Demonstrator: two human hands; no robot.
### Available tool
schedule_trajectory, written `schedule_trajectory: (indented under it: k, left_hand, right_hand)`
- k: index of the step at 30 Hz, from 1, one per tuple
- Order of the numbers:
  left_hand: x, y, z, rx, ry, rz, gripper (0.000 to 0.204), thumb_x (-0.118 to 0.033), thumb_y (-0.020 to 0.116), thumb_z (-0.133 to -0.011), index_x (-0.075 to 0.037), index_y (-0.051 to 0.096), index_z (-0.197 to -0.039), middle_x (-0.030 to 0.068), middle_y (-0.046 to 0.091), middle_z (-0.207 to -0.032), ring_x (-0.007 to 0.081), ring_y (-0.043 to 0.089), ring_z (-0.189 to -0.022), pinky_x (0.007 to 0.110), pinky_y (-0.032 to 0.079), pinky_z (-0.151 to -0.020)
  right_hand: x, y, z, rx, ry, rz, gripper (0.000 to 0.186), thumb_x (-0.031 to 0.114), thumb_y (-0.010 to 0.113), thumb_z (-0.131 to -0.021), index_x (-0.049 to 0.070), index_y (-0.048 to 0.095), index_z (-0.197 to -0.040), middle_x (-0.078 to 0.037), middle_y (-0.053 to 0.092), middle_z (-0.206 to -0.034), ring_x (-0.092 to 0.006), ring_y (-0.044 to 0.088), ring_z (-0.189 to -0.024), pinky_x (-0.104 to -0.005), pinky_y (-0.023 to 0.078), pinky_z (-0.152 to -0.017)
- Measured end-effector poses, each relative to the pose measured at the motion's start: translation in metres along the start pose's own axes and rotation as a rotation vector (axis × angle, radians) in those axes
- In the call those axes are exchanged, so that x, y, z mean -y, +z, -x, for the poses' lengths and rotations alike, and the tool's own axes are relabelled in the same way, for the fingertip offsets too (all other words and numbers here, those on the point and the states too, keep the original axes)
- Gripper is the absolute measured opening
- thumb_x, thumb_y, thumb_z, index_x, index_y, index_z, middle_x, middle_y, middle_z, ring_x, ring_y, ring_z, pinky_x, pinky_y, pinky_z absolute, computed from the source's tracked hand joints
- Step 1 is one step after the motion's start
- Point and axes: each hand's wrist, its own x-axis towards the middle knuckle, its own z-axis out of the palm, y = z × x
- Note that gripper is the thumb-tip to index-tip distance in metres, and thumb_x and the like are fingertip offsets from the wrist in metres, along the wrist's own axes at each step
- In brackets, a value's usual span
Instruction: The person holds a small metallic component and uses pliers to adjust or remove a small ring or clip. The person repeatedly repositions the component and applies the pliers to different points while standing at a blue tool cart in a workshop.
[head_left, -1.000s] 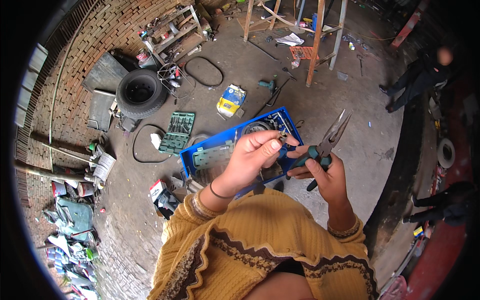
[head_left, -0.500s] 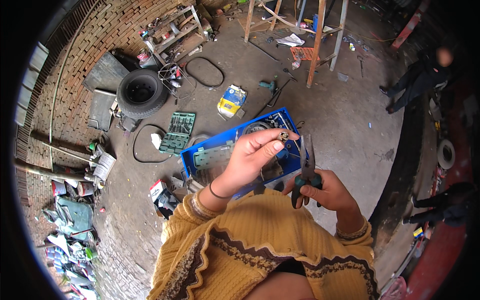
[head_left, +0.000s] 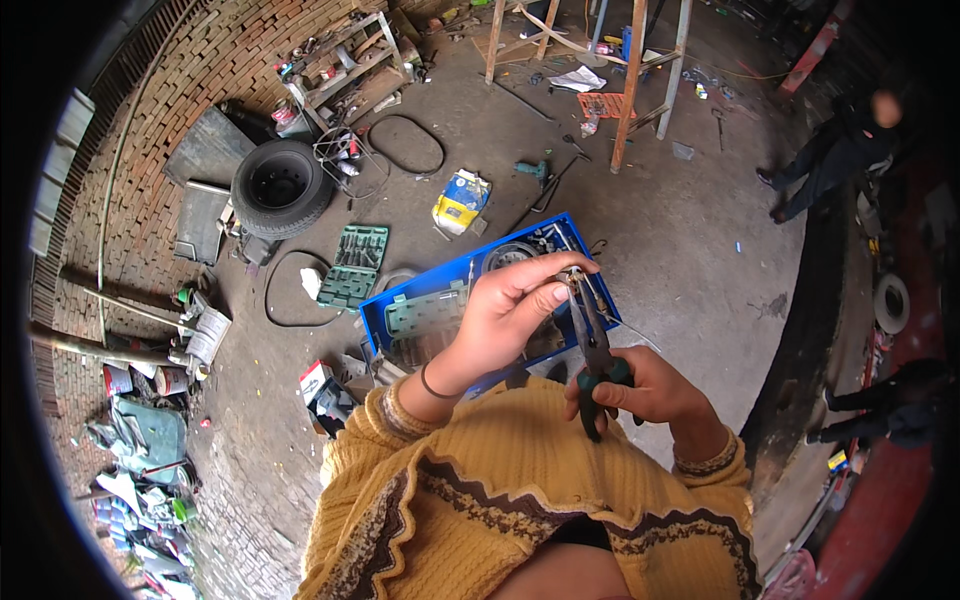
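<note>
The small metal piece [head_left: 571, 272] is located between the thumb and forefinger of the left hand [head_left: 515, 305], above the far right part of the blue tray [head_left: 430, 275]. The left hand is pinched firmly on the piece, apparently to steady it while leaving one end accessible. The right hand [head_left: 648, 388] is wrapped around the handles of the long-nose pliers [head_left: 597, 358], with the nose directed away from the body; this hold likely permits control of the jaw opening. The jaws appear slightly parted and their tips reach the piece; whether they grip it cannot be determined. Working over the tray presumably keeps loose parts contained. The piece is dull and brassy, partly covered by the fingers, so its full shape is not visible. The pliers have a dark grey metal nose and dark green-and-black handles. Inside the tray lie a green case [head_left: 415, 315] and a round grey part [head_left: 507, 255]. Beyond it, on the floor [head_left: 690, 235], are an unfolded green tool case [head_left: 355, 262], a yellow-and-blue bag [head_left: 462, 203] and a tyre [head_left: 283, 187].
</note>
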Motion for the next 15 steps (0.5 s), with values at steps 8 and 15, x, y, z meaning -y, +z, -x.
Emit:
schedule_trajectory:
  k: [8, 15]
  left_hand:
    - [0.005, 0.003, -0.002, -0.031, 0.043, 0.009, 0.026, -0.008, 0.059, -0.098, 0.001, 0.063, -0.122, 0.002, 0.068, -0.104, 0.0059, 0.057, -0.091, 0.022, 0.046, -0.082]
    - [0.01, 0.005, -0.002, -0.12, 0.02, -0.057, 0.024, -0.007, 0.063, -0.095, -0.002, 0.066, -0.119, -0.0049, 0.057, -0.08, 0.0021, 0.043, -0.07, 0.019, 0.038, -0.062]
  right_hand:
    - [-0.008, -0.002, -0.004, 0.033, -0.08, -0.035, 0.036, 0.03, 0.063, -0.098, -0.004, 0.062, -0.108, -0.017, 0.072, -0.097, -0.0131, 0.065, -0.067, -0.0256, 0.053, -0.061]
    - [-0.015, -0.002, -0.005, 0.023, -0.091, -0.039, 0.037, 0.032, 0.061, -0.098, -0.004, 0.061, -0.108, -0.018, 0.072, -0.096, -0.0161, 0.067, -0.074, -0.0291, 0.054, -0.068]
